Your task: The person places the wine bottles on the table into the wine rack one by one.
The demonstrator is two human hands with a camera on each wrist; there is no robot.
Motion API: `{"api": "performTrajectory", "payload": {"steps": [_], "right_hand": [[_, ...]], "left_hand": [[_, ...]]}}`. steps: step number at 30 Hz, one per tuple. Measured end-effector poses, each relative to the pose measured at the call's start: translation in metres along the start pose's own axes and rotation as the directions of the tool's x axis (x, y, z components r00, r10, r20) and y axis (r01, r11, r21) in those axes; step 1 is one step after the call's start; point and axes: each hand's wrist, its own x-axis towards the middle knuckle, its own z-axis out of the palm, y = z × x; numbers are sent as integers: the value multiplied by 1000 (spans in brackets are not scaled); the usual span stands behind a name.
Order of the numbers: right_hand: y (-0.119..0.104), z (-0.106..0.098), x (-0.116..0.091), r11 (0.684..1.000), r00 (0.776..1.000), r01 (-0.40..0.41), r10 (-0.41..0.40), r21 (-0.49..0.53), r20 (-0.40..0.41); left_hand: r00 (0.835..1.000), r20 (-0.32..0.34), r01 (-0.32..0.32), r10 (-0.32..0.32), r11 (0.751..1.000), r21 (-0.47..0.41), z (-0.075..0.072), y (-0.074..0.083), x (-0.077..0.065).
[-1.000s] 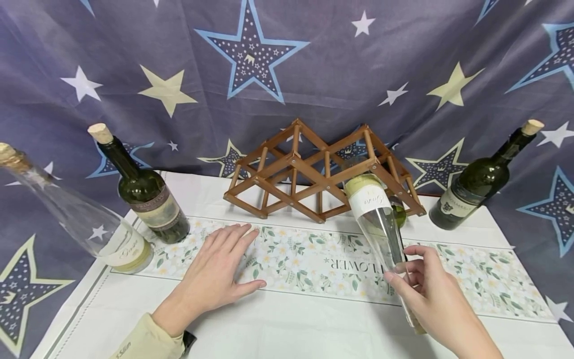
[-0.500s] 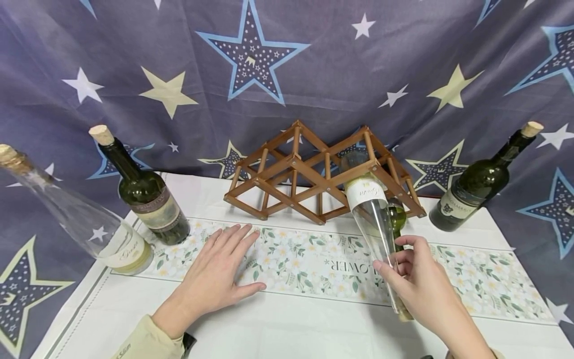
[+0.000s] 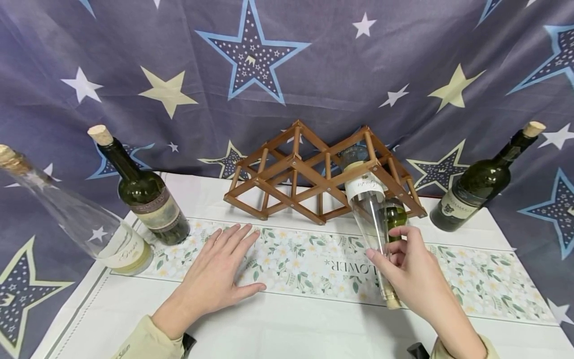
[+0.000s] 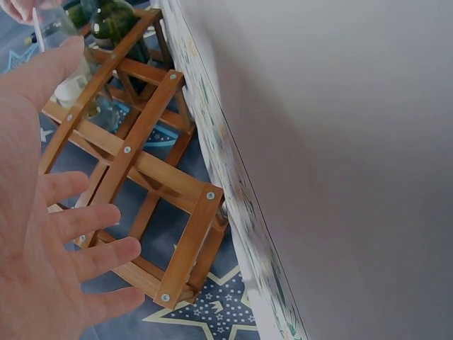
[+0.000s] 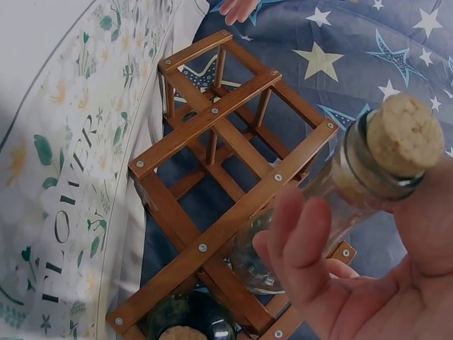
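My right hand [image 3: 414,279] pinches a clear glass wine bottle [image 3: 369,212] near its corked neck. The bottle's base end is inside an upper right compartment of the wooden wine rack [image 3: 293,160], while the neck points out toward me. Close up in the right wrist view, the cork [image 5: 407,138] sits beside the curled fingers. Below the clear bottle, a green bottle [image 3: 396,217] lies in the rack, partly hidden by the hand. My left hand [image 3: 213,271], fingers spread and holding nothing, is over the floral table strip at the left.
A dark green corked bottle [image 3: 154,204] and a clear corked bottle [image 3: 125,247] stand at the left. Another dark green bottle [image 3: 477,184] stands right of the rack. Behind the table hangs a star-patterned cloth [image 3: 314,89].
The right hand has moved forward and a little left, sliding the clear bottle deeper into the rack. The left hand and the standing bottles stay in place.
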Motion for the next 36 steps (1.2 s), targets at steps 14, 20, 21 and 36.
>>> {"api": "performTrajectory", "payload": {"steps": [14,20,21,36], "right_hand": [[-3,3,8,999,1000,-21,21,30,9],[-3,3,12,999,1000,-12,11,30,10],[-3,3,12,999,1000,-14,14,32,13],[-4,6,22,999,999,-26,25,46,23]], "left_hand": [[1000,-12,-2,2,1000,-4,0,0,0],[1000,-18,-7,7,1000,-2,0,0,0],[1000,-18,-7,7,1000,-2,0,0,0],[1000,-9,-11,11,1000,2,-1,0,0]]}}
